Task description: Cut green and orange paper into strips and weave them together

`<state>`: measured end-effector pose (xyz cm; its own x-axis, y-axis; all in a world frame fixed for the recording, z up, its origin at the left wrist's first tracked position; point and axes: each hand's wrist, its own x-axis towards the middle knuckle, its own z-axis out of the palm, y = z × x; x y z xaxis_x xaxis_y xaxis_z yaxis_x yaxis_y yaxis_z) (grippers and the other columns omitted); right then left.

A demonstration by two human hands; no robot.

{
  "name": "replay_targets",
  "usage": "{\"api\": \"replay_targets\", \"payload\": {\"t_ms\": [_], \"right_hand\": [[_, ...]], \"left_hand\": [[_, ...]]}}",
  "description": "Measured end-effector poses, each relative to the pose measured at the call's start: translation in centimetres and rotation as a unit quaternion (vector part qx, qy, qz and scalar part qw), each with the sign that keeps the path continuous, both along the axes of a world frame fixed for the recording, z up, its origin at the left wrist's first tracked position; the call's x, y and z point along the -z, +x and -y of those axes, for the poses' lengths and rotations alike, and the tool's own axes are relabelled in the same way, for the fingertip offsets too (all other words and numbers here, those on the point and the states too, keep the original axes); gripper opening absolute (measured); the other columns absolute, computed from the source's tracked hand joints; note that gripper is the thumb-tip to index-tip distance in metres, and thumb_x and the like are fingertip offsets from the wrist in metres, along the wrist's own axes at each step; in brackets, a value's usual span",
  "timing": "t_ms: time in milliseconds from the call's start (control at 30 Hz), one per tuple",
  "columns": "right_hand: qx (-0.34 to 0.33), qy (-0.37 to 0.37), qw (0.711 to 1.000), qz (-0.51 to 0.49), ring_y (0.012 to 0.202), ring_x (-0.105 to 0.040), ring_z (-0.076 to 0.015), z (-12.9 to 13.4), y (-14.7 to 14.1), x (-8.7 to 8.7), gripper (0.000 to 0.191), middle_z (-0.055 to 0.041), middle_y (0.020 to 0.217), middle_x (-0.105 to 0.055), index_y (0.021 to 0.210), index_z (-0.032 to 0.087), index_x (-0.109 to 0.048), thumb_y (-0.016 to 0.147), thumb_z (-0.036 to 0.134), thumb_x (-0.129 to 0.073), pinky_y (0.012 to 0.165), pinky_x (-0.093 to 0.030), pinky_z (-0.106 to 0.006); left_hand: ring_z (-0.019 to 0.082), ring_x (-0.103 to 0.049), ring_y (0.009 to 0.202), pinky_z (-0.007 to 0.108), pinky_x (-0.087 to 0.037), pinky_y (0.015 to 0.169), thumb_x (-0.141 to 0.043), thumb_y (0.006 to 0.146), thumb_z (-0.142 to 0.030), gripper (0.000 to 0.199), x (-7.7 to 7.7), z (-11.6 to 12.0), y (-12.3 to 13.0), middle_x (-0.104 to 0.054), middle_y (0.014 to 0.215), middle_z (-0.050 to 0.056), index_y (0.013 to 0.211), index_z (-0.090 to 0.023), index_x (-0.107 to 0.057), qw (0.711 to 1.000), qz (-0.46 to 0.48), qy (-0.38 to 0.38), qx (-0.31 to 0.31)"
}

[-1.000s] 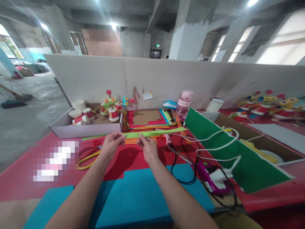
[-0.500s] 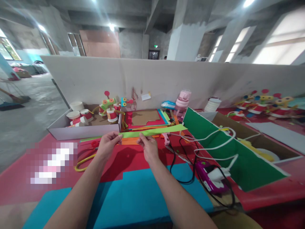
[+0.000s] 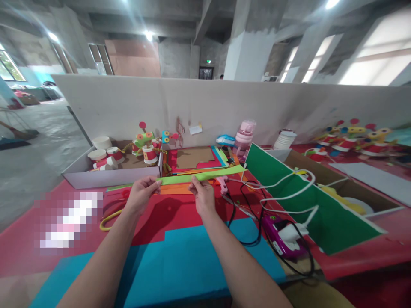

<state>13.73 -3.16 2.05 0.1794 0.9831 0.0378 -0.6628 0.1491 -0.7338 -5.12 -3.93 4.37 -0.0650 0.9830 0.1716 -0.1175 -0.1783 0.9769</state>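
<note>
A long light-green paper strip is stretched between my hands above the red table covering. My left hand pinches its left end between thumb and fingers. Further along, my right hand grips the strip's lower edge, and the free end reaches out to the right. Below and behind the strip lies an orange paper strip. A pink glue gun rests just right of my right hand. Beside my left wrist are yellow-handled scissors, partly hidden by the forearm, and a small red item.
Blue sheets cover the near table. At left stands a white box with paper cups and a cup figure. A green-sided box with white cable stands right, beside a purple power strip. A pink bottle is behind.
My hands have moved slightly apart, the right one sliding a little right along the green strip, the left one shifting left. The whole view has shifted slightly.
</note>
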Motion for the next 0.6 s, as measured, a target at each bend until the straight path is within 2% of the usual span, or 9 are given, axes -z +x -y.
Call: {"api": "replay_targets", "payload": {"t_ms": [433, 600], "right_hand": [[0.006, 0.005, 1.000, 0.003, 0.051, -0.057, -0.0093, -0.06, 0.05, 0.06, 0.032, 0.0035, 0.053, -0.059, 0.063, 0.016, -0.062, 0.059, 0.041, -0.082, 0.056, -0.053, -0.023], [0.009, 0.005, 1.000, -0.005, 0.052, -0.057, -0.0088, -0.21, 0.31, -0.02, 0.030, 0.0043, 0.054, -0.058, 0.066, 0.016, -0.063, 0.059, 0.038, -0.082, 0.056, -0.053, -0.021]], "left_hand": [[0.008, -0.048, 0.050, 0.019, -0.036, 0.051, -0.078, 0.063, -0.034, 0.027, -0.05, -0.03, -0.34, -0.057, 0.053, 0.000, 0.065, -0.013, -0.061, 1.000, -0.015, -0.004, 0.014], [0.008, -0.048, 0.049, 0.020, -0.036, 0.049, -0.080, 0.061, -0.032, 0.028, -0.11, -0.15, -0.69, -0.057, 0.052, 0.000, 0.065, -0.014, -0.060, 0.999, 0.020, -0.018, 0.018]]}}
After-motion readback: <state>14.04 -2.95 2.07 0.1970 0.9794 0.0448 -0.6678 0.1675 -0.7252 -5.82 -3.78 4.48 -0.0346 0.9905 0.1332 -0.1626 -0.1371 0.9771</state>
